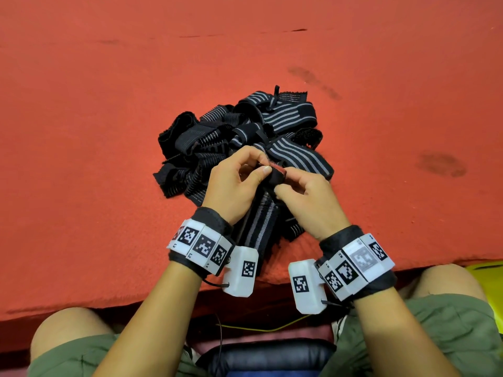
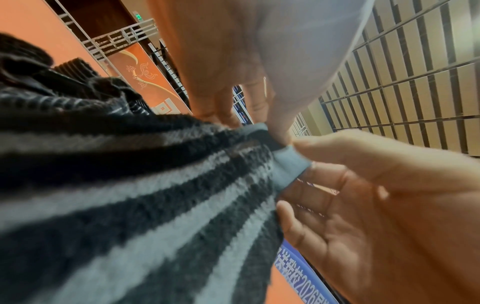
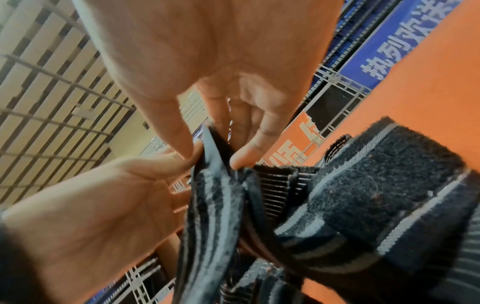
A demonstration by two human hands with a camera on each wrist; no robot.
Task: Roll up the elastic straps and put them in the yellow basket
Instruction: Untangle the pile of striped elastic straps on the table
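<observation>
A heap of black elastic straps [image 1: 239,131] with grey stripes lies on the red table [image 1: 109,104]. One striped strap [image 1: 258,224] runs from the heap's near side toward the table's front edge. Its upper end is folded into a small starting roll [image 1: 277,176]. My left hand [image 1: 262,164] pinches that roll from the left, and my right hand [image 1: 284,180] pinches it from the right. In the left wrist view the strap [image 2: 130,185] fills the frame, with its grey end between both hands. The right wrist view shows the strap [image 3: 215,205] pinched by thumb and fingers. A sliver of the yellow basket [image 1: 487,268] shows at the right edge.
The table's front edge [image 1: 81,303] runs just above my knees. Dark stains [image 1: 441,164] mark the cloth to the right of the heap. A yellow cable [image 1: 272,327] and a dark chair seat [image 1: 266,357] lie below the table.
</observation>
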